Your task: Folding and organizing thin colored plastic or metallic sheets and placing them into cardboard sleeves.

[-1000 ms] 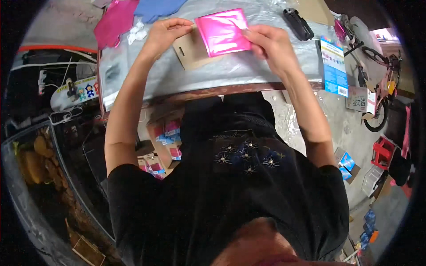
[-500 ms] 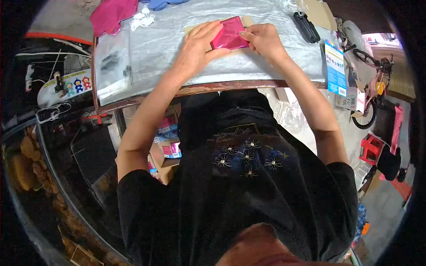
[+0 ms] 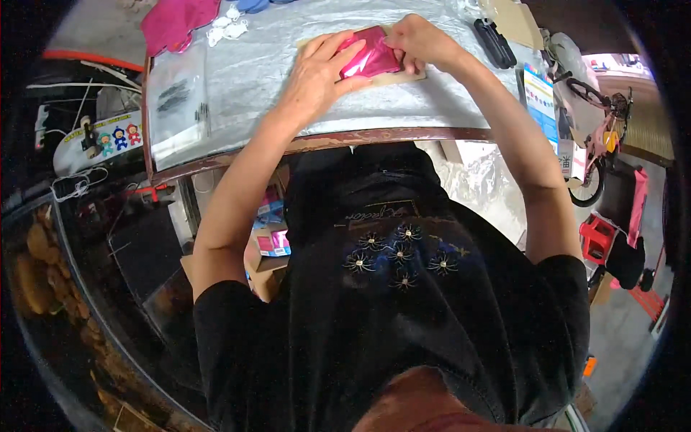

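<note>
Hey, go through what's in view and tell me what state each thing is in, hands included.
Pink packet: shiny, lying on the brown card
Brown card: flat on the table, partly covered
Left hand: spread, fingers over the packet's left side
Right hand: fingers curled at the packet's right edge; grip unclear
Table: covered with silvery sheeting
Black object: lying on the table, untouched

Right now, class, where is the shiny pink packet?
In the head view, the shiny pink packet lies near the top centre, over a tan card on the silver-covered table, between the left hand and right hand.
</note>
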A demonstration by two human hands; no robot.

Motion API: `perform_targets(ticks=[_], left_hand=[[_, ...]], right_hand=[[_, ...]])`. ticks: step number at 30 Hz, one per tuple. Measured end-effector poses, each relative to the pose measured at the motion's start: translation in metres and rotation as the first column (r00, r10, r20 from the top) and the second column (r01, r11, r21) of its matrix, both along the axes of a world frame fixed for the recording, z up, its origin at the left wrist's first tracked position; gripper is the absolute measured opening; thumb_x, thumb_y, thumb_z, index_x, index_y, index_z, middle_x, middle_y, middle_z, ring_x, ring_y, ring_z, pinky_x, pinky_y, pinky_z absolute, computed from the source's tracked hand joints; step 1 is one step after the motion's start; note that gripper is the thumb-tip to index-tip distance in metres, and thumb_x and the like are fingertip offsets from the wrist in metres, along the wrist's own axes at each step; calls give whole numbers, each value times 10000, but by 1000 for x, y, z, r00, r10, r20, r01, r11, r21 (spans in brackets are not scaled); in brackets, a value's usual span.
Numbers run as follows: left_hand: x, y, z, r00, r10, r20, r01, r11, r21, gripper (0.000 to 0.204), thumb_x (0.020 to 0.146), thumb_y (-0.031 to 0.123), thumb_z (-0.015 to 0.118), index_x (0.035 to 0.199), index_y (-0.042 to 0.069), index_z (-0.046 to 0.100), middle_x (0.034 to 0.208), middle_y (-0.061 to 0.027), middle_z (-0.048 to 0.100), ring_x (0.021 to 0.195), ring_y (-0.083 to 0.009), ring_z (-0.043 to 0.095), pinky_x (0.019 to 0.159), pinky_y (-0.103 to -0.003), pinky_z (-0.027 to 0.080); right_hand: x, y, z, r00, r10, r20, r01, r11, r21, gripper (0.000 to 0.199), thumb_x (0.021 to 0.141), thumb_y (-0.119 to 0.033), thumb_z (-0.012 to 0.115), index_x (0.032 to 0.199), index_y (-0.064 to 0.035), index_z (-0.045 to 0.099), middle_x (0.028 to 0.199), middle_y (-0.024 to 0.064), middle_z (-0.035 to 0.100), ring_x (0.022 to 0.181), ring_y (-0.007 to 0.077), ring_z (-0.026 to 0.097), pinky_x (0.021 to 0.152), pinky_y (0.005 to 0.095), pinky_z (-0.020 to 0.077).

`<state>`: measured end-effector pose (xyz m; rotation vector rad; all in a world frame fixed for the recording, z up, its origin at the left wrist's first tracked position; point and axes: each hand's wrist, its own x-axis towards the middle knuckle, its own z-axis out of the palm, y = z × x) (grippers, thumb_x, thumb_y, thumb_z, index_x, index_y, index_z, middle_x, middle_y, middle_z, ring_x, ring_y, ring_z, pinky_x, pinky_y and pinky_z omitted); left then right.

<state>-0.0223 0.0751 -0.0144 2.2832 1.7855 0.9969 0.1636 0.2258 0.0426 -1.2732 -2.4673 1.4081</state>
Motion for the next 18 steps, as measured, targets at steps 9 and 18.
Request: perform_targets(ticks=[9, 18], left_hand=[[-3, 2, -3, 1000, -7, -8, 7, 1000, -10, 632, 842, 456, 740, 1360, 115, 618, 1439, -109, 538, 1326, -323, 464, 1102, -471, 393], [-3, 5, 1, 999, -43, -11, 42, 999, -35, 631, 829, 466, 748, 1353, 135, 631, 1456, -98, 529, 1333, -322, 460, 1105, -468, 390]], right_hand=[[1, 18, 3, 992, 124, -14, -125, 976, -178, 314, 963, -210, 621, 777, 39, 665, 627, 102, 669, 439, 134, 584, 391, 271, 419], [-6, 16, 5, 919, 127, 374, -198, 968, 157, 258, 992, -226, 598, 1034, 5, 706, 859, 170, 738, 748, 221, 727, 687, 406, 587]])
